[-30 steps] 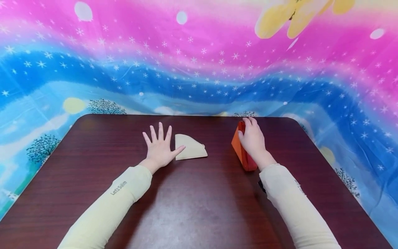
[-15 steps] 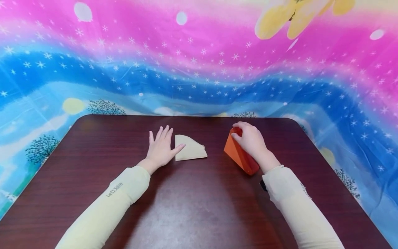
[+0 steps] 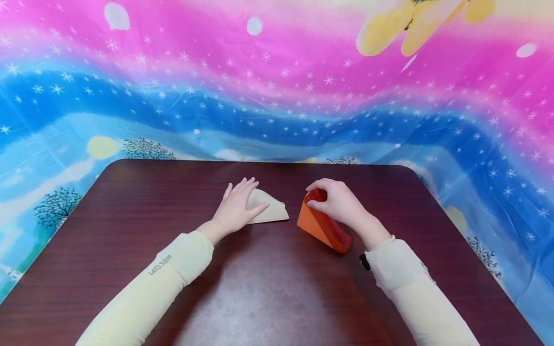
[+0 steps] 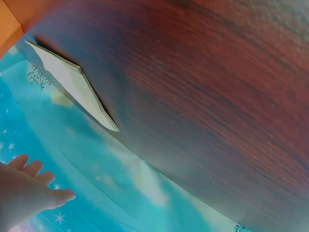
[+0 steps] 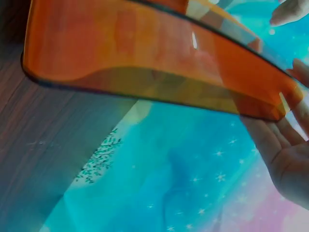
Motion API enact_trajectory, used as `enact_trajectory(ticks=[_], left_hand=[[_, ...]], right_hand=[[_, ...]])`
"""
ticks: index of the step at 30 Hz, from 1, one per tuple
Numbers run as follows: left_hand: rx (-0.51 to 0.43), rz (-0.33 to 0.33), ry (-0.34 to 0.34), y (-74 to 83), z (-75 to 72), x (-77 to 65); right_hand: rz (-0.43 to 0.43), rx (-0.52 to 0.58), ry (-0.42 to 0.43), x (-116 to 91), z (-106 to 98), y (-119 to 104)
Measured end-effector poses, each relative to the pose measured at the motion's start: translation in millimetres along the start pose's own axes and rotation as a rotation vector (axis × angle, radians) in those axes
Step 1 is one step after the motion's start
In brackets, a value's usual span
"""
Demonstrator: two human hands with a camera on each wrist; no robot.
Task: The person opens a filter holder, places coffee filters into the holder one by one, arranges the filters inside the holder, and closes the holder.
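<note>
Head view: your right hand (image 3: 339, 199) pinches orange filter holder (image 3: 317, 223); left hand (image 3: 235, 207), fingers extended, near cone filters (image 3: 272, 209); slack pinch risks drop.

left sleeve (image 3: 134, 300): pale cream, dark "Let's" lettering (image 3: 160, 265) | right sleeve (image 3: 426, 300): pale cream, black piece (image 3: 365, 262) at edge

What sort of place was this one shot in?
Probably an indoor filming spot, though no room shows beyond it: a dark wood-grain table and a creased, snowflake-printed backdrop in pink and blue behind it.
</note>
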State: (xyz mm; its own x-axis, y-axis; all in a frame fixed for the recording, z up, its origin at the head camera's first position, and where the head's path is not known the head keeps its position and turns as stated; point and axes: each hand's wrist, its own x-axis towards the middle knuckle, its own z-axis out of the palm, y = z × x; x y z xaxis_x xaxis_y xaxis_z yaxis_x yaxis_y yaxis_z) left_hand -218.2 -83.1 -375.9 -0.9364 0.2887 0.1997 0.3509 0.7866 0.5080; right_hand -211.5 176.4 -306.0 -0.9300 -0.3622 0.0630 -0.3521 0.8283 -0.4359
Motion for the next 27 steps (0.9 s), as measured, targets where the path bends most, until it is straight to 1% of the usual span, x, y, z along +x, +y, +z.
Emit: enact_trajectory(ticks=[7,13,15,18,23,27], left_hand=[[-0.018,0.033,-0.027,1.0,-0.9,-1.5],[-0.055,0.108,-0.091,-2.1,-0.1,-3.7],[-0.075,0.124,-0.109,-3.2,0.9,-3.9],[-0.12,0.128,-0.128,-3.3,1.8,-4.1],[-0.21,0.112,-0.161,-1.2,3.5,-5.0],[-0.248,0.104,-0.177,0.8,4.6,-6.7]], right_hand=[[-0.072,0.001,-0.033,-4,6,-16],[-0.128,-0.017,-0.031,0,14,-28],[-0.14,-0.022,-0.032,2,16,-32],[-0.166,-0.025,-0.041,4,20,-39],[-0.212,-0.031,-0.048,9,27,-51],[-0.244,-0.035,-0.044,11,32,-58]])
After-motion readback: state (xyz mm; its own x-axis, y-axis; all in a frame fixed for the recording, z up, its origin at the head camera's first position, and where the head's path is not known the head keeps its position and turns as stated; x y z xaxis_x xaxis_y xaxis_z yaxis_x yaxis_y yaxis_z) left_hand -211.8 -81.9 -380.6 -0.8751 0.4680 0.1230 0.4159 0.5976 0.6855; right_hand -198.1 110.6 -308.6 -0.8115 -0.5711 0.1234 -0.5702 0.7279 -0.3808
